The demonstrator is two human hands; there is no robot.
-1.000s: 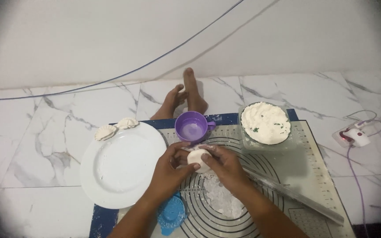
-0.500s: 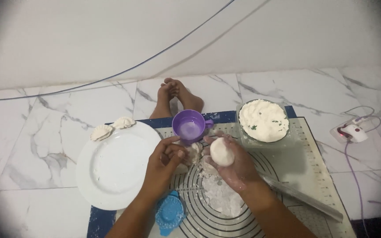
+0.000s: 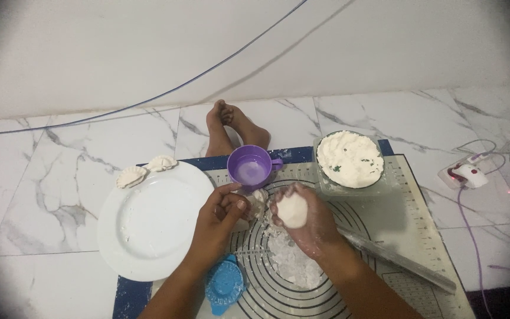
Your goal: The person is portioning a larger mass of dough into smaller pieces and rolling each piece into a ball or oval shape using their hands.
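White marble floor carries everything, and you are working low over a pastry mat (image 3: 385, 236) printed with ring guides. Nearest you, the blue dumpling press (image 3: 224, 285) lies on the mat's near edge beside your left forearm, with a patch of loose flour (image 3: 290, 266) just past it; keep both within reach but out from under your wrists.

Your right hand (image 3: 302, 221) is cupped, palm up, holding a small round dough ball (image 3: 292, 210) against the fingers. Keep the palm soft and the pressure even, so the ball stays smooth rather than creasing. Your left hand (image 3: 222, 210) is loosely curled with thumb and fingertips drawn together; whether it pinches anything, I cannot tell. It hovers just beside a second scrap of dough (image 3: 259, 201) lying between the hands. Dust your fingertips if the dough starts to cling.

To your right, the rolling pin (image 3: 396, 260) lies slantwise on the mat. To your left sits the white plate (image 3: 149, 221), bare in the middle, with two folded dumplings (image 3: 146, 170) at its far rim.

Farther off, the purple cup (image 3: 250, 167) stands just beyond your hands, so mind your knuckles near it. The bowl of pale filling (image 3: 349, 159) flecked with green sits to its right, and your bare feet (image 3: 231, 127) rest on the floor beyond the mat.
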